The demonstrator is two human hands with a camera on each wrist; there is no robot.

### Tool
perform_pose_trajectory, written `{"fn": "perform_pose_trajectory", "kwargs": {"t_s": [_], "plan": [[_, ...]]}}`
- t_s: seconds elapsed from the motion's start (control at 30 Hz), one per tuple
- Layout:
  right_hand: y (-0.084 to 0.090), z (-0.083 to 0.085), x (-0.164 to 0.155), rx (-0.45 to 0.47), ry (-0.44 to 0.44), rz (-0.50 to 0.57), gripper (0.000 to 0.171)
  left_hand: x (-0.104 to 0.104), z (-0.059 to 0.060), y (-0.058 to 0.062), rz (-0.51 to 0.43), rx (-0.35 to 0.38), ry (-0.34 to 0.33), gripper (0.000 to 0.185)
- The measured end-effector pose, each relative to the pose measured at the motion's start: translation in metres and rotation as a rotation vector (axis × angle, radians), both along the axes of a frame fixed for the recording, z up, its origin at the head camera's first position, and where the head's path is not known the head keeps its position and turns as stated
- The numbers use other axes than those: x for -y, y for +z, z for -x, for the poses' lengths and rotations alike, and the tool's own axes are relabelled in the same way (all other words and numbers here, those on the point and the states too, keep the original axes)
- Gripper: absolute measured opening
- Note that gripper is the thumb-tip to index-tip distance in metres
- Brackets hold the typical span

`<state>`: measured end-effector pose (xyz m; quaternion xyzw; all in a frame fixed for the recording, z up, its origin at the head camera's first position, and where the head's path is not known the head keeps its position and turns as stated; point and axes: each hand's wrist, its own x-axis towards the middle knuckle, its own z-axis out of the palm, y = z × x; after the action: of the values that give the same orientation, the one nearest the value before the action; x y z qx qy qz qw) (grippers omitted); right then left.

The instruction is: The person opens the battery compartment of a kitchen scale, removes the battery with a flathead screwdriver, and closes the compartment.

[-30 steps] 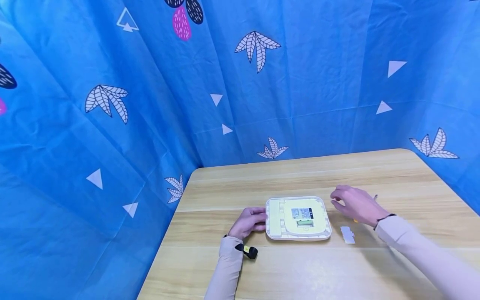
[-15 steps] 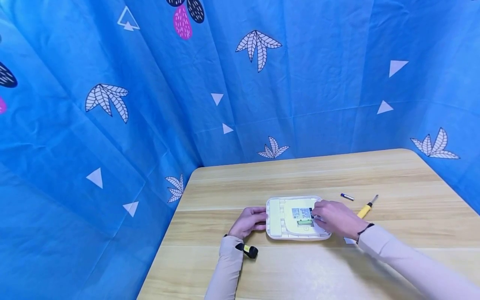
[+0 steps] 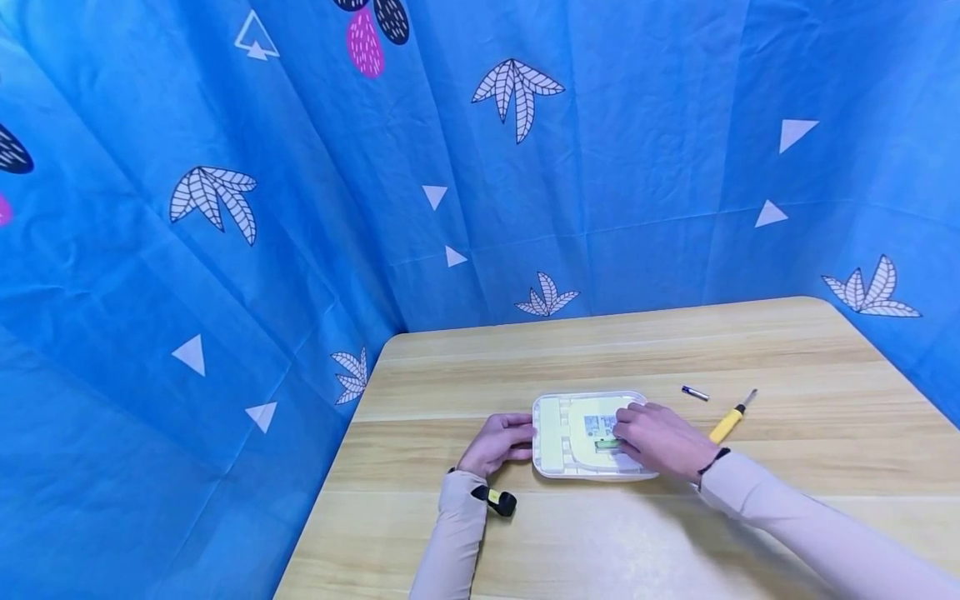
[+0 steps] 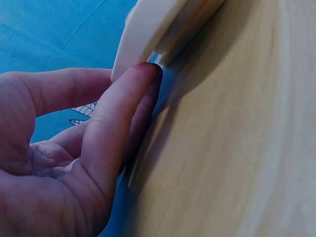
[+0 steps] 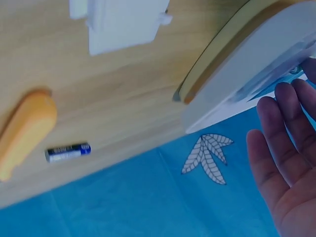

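A white flat device point(image 3: 552, 417) with rounded corners, possibly a scale, lies with its underside up on the table. Its back bears a printed label, and below that is a small battery slot point(image 3: 606, 445) with something green in it. My left hand point(image 3: 497, 446) holds the device's left edge between thumb and fingers, as the left wrist view point(image 4: 94, 123) also shows. Over the right part of the device, my right hand point(image 3: 660, 437) has its fingertips at the battery slot. In the right wrist view its fingers point(image 5: 276, 143) are loosely extended, and the thumb is mostly hidden.
A dark-and-silver battery point(image 3: 695, 393) lies right of the device. Beside it is a yellow-handled screwdriver point(image 3: 727, 424). The white battery cover point(image 5: 126, 24) rests on the table near my right forearm, hidden in the head view. Blue cloth point(image 3: 637, 208) hangs behind the table.
My right hand has moved left from beside the device to its battery slot, uncovering the loose battery and the screwdriver. The left hand and the device have stayed put.
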<state>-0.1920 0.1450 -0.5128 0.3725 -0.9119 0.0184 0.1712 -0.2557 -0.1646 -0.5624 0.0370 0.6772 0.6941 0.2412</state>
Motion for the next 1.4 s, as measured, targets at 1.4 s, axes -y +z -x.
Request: {"fn": "perform_pose_trajectory", "kwargs": {"t_s": [1.4], "plan": [[-0.004, -0.008, 0.001, -0.126, 0.044, -0.115, 0.022, 0.001, 0.0, -0.001, -0.006, -0.004, -0.012, 0.049]]}}
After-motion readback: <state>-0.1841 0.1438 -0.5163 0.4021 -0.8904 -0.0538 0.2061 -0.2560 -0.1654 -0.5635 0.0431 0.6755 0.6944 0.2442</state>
